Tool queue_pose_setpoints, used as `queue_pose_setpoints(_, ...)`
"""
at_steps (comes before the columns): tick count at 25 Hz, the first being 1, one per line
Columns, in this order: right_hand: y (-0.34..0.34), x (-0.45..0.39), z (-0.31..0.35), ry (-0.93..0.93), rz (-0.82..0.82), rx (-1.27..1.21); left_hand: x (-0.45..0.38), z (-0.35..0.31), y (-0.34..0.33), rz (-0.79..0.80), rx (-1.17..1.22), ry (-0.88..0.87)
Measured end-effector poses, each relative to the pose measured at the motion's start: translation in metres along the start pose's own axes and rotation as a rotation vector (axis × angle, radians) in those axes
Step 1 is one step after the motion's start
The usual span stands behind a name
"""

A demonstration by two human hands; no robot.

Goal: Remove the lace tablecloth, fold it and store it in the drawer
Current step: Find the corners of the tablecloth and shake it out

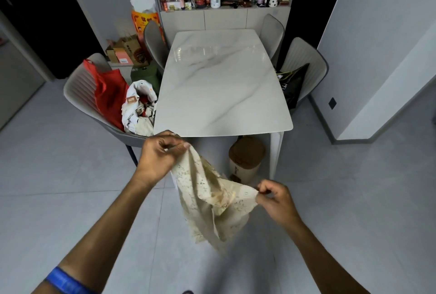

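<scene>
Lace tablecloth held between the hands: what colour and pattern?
Cream lace tablecloth with a small floral openwork pattern, seen in the head view.

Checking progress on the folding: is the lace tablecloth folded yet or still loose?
Still loose. The lace tablecloth hangs bunched and draped between the left hand and right hand, each pinching an edge, off the table.

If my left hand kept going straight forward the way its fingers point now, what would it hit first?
Probably the near edge of the marble table. The left hand pinches a corner of the lace tablecloth just short of that edge, though depth is hard to judge from one view.
</scene>
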State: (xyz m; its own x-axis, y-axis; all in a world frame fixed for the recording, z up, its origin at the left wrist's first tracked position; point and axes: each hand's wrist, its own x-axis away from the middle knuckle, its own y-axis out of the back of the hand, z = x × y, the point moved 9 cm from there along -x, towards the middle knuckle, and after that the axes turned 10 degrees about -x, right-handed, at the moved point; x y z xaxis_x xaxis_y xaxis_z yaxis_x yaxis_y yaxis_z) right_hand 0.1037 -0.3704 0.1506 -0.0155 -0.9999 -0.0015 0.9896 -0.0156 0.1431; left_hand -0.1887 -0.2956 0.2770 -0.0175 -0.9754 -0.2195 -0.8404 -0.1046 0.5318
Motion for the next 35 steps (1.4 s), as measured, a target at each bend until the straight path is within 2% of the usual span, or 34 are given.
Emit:
queue_pose_setpoints(2, 0.019, 0.001, -0.009, -0.054, -0.027, -0.044, -0.004, 0.016, 0.017, -0.038, -0.023, 0.044)
queue_pose_setpoints(4, 0.016, 0.002, 0.000, -0.018, 0.018, -0.054, -0.007, 0.029, 0.029, -0.060, -0.064, 0.094)
queue_pose_setpoints(9, -0.038, 0.010, 0.024, 0.069, 0.337, -0.053, -0.035, 0.047, 0.043, -0.078, -0.066, 0.170)
queue_pose_setpoints(11, -0.040, 0.012, 0.010, 0.051, 0.377, 0.075, -0.044, 0.054, 0.058, -0.092, -0.074, 0.186)
queue_pose_setpoints(14, -0.017, 0.020, -0.014, 0.051, 0.334, 0.283, -0.049, 0.055, 0.076, -0.074, -0.095, 0.154)
queue_pose_setpoints(17, 0.005, 0.030, -0.037, 0.062, 0.270, 0.550, -0.040, 0.036, 0.068, 0.059, -0.144, 0.023)
queue_pose_setpoints(19, -0.001, 0.039, -0.068, -0.061, 0.386, 0.882, -0.026, 0.014, 0.045, 0.208, -0.207, -0.088)
queue_pose_setpoints(21, -0.015, 0.060, -0.108, -0.361, 0.618, 1.024, -0.009, -0.008, 0.020, 0.339, -0.264, -0.200)
queue_pose_setpoints(23, -0.034, 0.081, -0.127, -0.615, 0.803, 0.941, 0.005, -0.022, 0.007, 0.422, -0.269, -0.267)
queue_pose_setpoints(25, -0.051, 0.090, -0.130, -0.756, 0.844, 0.836, 0.012, -0.024, 0.006, 0.448, -0.220, -0.281)
queue_pose_setpoints(27, -0.068, 0.075, -0.123, -0.665, 0.676, 0.754, 0.015, -0.021, 0.009, 0.443, -0.183, -0.255)
queue_pose_setpoints(29, -0.083, 0.052, -0.100, -0.406, 0.438, 0.633, 0.017, -0.016, 0.012, 0.440, -0.172, -0.239)
queue_pose_setpoints(31, -0.099, 0.045, -0.088, -0.282, 0.354, 0.392, 0.020, -0.011, 0.016, 0.442, -0.155, -0.226)
queue_pose_setpoints(33, -0.110, 0.053, -0.101, -0.446, 0.382, 0.176, 0.020, -0.002, 0.024, 0.429, -0.115, -0.210)
queue_pose_setpoints(34, -0.118, 0.067, -0.111, -0.595, 0.457, 0.147, 0.020, 0.004, 0.029, 0.412, -0.084, -0.198)
queue_pose_setpoints(35, -0.128, 0.086, -0.123, -0.753, 0.621, 0.204, 0.020, 0.012, 0.032, 0.386, -0.039, -0.166)
